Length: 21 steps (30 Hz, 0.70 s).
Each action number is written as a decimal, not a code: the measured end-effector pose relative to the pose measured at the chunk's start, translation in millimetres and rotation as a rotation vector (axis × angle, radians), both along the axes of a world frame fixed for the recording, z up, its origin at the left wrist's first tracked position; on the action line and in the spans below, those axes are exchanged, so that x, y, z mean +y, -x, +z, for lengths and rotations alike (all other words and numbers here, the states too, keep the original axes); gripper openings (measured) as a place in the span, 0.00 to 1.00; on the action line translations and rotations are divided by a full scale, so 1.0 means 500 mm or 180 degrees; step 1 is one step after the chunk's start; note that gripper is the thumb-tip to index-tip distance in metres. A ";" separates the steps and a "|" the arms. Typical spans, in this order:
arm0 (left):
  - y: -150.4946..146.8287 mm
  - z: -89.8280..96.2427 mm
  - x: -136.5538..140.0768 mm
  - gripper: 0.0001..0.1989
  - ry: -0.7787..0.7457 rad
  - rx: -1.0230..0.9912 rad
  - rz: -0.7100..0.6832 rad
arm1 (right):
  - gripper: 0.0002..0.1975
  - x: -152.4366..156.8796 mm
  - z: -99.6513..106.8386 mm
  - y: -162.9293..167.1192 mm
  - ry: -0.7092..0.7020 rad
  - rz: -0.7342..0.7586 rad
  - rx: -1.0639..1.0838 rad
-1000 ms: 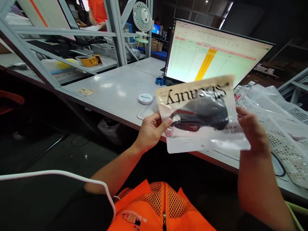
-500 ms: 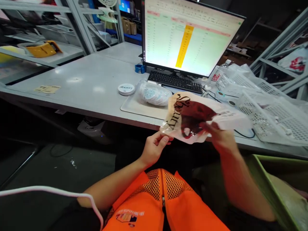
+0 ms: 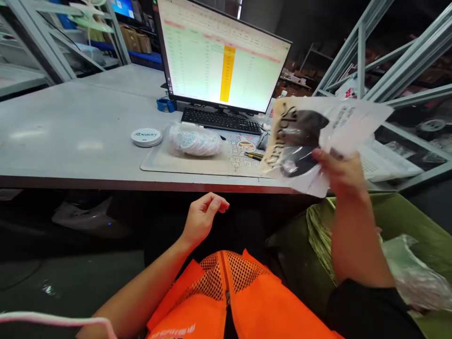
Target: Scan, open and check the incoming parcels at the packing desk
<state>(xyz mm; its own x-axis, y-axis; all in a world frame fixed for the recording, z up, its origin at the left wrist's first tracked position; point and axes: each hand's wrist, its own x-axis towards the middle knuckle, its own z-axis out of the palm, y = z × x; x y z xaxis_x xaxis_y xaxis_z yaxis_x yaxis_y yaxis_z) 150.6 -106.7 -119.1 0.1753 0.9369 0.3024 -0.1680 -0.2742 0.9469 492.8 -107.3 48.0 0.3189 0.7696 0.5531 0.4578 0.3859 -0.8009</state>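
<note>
My right hand (image 3: 342, 172) is closed on a clear and white plastic pouch (image 3: 356, 117) with large dark lettering at its left end. A dark, curved item shows through the pouch; its kind I cannot make out. Hand and pouch are raised over the desk's front edge, right of the monitor. My left hand (image 3: 203, 214) hangs before the desk edge, fingers curled together, thumb against the forefinger, with nothing visible in it. On the desk mat (image 3: 169, 162) lies a bundle in clear wrap (image 3: 194, 140), with a round white box (image 3: 146, 136) to its left.
A monitor (image 3: 222, 61) and a black keyboard (image 3: 219, 121) stand behind the mat. Pens (image 3: 253, 155) lie at the mat's right. A green bin (image 3: 399, 212) holding plastic bags (image 3: 416, 268) stands low on the right. Metal shelving (image 3: 360, 61) rises behind it.
My left hand has let go of the pouch's edge and drawn slightly away. My right hand has carried the pouch up and to the right. The head view has turned to the right.
</note>
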 end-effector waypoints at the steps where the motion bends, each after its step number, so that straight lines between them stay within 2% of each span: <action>1: 0.005 0.015 0.009 0.24 -0.0054 -0.0010 0.0020 | 0.23 0.003 -0.018 0.030 0.0110 0.0381 0.0246; 4: 0.020 0.067 0.039 0.26 0.0061 -0.0319 -0.0090 | 0.23 0.010 -0.074 0.110 0.0346 0.1097 0.0802; 7: 0.027 0.106 0.068 0.34 0.0488 -0.0683 -0.0774 | 0.23 0.018 -0.126 0.163 0.0694 0.1521 0.0881; 9: 0.025 0.115 0.079 0.35 0.0782 -0.0706 -0.1378 | 0.23 0.028 -0.158 0.189 0.0859 0.1636 0.0705; 11: 0.024 0.109 0.084 0.33 0.0961 -0.0668 -0.1587 | 0.24 0.039 -0.182 0.208 0.1008 0.1459 0.0380; 13: 0.035 0.096 0.086 0.31 0.0876 -0.0441 -0.1116 | 0.24 0.052 -0.195 0.217 0.1086 0.1097 0.0054; 15: 0.064 0.087 0.091 0.28 0.0558 0.0005 -0.0183 | 0.25 0.067 -0.197 0.215 0.1074 0.0852 -0.0200; 17: 0.107 0.085 0.100 0.25 0.0239 0.0424 0.0650 | 0.28 0.087 -0.189 0.209 0.1043 0.0865 -0.0309; 18: 0.130 0.088 0.105 0.25 0.0155 0.0522 0.0894 | 0.29 0.098 -0.183 0.206 0.1045 0.0933 -0.0315; 21: 0.184 0.101 0.120 0.25 0.0167 0.0457 0.1184 | 0.29 0.133 -0.168 0.221 0.0987 0.1264 -0.0087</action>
<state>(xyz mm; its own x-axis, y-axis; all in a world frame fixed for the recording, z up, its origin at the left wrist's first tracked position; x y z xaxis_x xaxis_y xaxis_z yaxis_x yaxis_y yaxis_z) 58.7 -46.6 -68.7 -0.1417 0.9579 0.2496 0.0688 -0.2420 0.9678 382.4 -40.8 -35.8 -0.0434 0.9580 0.2834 0.3463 0.2805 -0.8952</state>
